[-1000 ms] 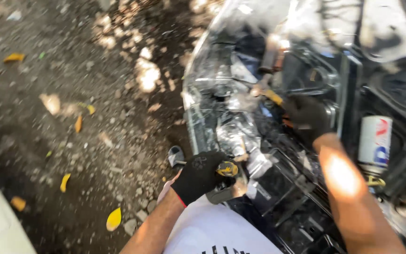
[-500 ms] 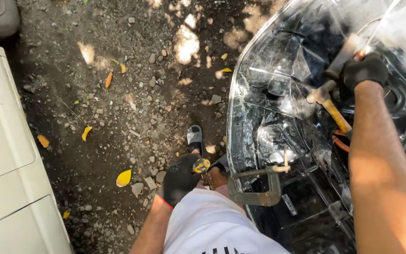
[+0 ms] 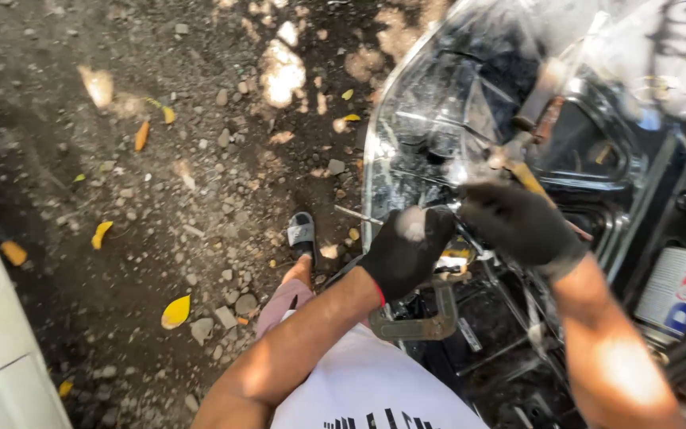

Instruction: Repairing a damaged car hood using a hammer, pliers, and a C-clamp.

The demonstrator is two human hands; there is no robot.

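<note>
Clearly both gloved hands work at the clear headlight lens [image 3: 438, 103] at the front of a car. The left hand [image 3: 406, 250] has its fingers [image 3: 430, 226] curled against the lower edge of the lens, with something pale and small just above the knuckles; whether they pinch it I cannot tell. The right hand [image 3: 522, 222] is closed round the yellowish handle of a hammer [image 3: 529, 119], whose head lies above and beyond the fingers, against the lens.

Below the left fingers a metal clamp [image 3: 422, 318] hangs at the lens's lower edge, and right of the right wrist stands a can [image 3: 676, 294] among dark engine parts.

The risk, as I judge it, lies in how close the hands are: a swing that slips off the smooth lens could fall on the left knuckles. A hard blow might crack the plastic. The sandalled foot [image 3: 302, 238] rests on loose gravel [image 3: 160, 199], so footing could shift mid-stroke.
</note>
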